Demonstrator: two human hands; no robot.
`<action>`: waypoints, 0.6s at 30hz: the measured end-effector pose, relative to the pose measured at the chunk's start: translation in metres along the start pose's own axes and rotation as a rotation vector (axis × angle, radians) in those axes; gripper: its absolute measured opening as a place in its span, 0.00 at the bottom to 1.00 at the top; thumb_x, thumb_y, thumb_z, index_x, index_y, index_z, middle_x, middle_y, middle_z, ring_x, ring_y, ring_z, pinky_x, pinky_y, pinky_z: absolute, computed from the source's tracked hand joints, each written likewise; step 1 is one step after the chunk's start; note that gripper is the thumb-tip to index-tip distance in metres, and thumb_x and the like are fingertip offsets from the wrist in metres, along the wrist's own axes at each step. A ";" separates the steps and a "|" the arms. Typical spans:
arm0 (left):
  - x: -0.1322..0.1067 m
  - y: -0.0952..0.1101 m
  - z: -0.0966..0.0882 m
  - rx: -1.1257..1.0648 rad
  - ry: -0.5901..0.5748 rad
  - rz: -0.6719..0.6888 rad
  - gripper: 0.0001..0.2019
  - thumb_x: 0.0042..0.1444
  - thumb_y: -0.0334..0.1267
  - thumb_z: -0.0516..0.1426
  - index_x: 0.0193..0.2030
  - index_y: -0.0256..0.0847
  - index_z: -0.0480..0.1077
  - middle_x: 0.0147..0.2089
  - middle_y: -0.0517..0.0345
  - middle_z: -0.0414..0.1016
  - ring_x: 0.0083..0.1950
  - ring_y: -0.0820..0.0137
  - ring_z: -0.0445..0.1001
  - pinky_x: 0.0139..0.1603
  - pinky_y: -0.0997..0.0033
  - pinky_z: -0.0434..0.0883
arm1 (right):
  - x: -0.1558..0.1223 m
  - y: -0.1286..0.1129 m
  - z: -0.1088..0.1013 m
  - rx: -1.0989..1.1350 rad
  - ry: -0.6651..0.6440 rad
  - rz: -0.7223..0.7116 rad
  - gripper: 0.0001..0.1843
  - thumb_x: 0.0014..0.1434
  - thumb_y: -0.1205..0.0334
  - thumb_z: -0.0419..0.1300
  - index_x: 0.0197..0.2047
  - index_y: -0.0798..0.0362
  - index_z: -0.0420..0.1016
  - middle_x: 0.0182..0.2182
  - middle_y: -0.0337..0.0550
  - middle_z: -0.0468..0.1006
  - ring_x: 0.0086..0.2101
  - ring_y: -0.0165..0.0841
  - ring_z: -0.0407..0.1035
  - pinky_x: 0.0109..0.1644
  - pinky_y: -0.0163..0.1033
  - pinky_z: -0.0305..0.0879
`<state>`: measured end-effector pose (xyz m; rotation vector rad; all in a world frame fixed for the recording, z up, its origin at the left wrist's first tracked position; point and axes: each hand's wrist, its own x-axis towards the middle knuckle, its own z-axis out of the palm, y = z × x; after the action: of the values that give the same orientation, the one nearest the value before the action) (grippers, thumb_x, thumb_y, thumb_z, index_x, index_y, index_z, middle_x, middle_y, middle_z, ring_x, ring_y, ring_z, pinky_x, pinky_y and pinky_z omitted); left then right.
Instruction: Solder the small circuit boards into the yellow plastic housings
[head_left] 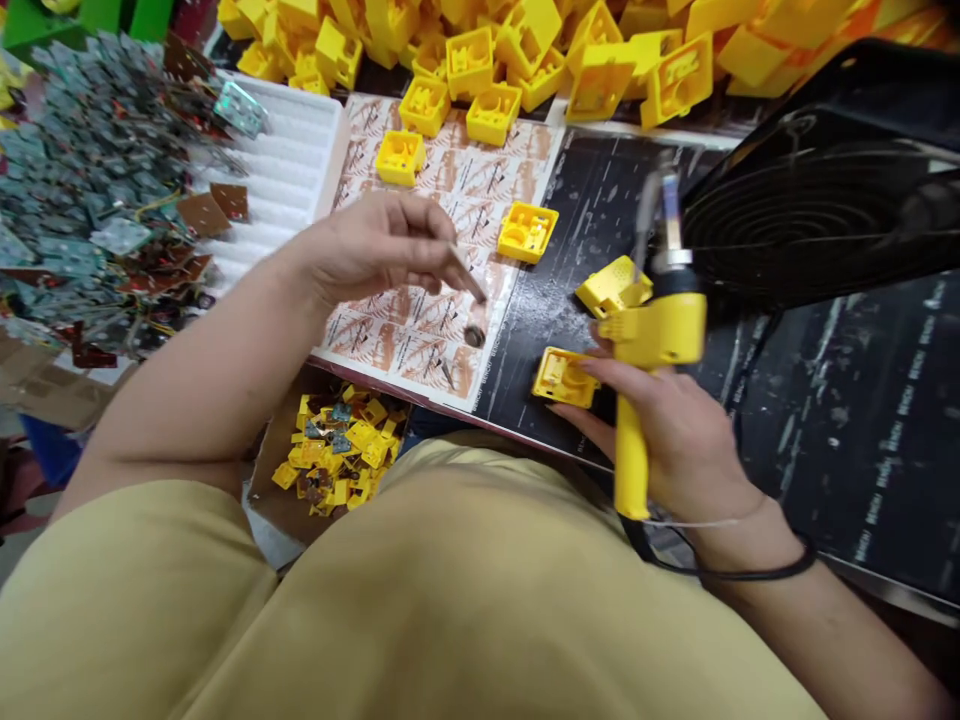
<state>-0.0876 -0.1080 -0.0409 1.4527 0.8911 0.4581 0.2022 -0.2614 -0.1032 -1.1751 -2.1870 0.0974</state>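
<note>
My left hand (pixel 386 245) is closed in a pinch on a thin brown board (pixel 469 276), seen nearly edge-on and slightly blurred. Just below it is a small dark round part (pixel 474 335); I cannot tell whether it hangs from the board or lies on the mat. My right hand (pixel 675 430) grips a yellow soldering gun (pixel 652 330), its metal tip pointing away from me. The thumb and a finger of that hand also hold an open yellow plastic case (pixel 562 378) at the bench edge. Behind it lies another yellow case piece (pixel 611 288), partly covered by the gun.
Yellow cases (pixel 491 112) are heaped at the back, with a single one (pixel 527 232) nearer. Left stands a heap of circuit boards (pixel 97 170) beside a white ribbed tray (pixel 300 140). A black fan (pixel 817 200) is at right. Below the bench, a box (pixel 266 480) holds yellow parts.
</note>
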 end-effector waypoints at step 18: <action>0.019 0.007 0.074 0.406 -0.313 -0.172 0.05 0.54 0.33 0.57 0.34 0.38 0.74 0.27 0.60 0.77 0.28 0.73 0.77 0.31 0.74 0.71 | 0.004 -0.011 -0.025 0.070 0.124 0.044 0.18 0.53 0.71 0.70 0.46 0.53 0.73 0.32 0.38 0.81 0.27 0.25 0.73 0.36 0.33 0.71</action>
<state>-0.0191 -0.1410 -0.0469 1.7378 0.8755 -0.0874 0.2071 -0.2704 -0.0777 -1.1593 -2.0345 0.1160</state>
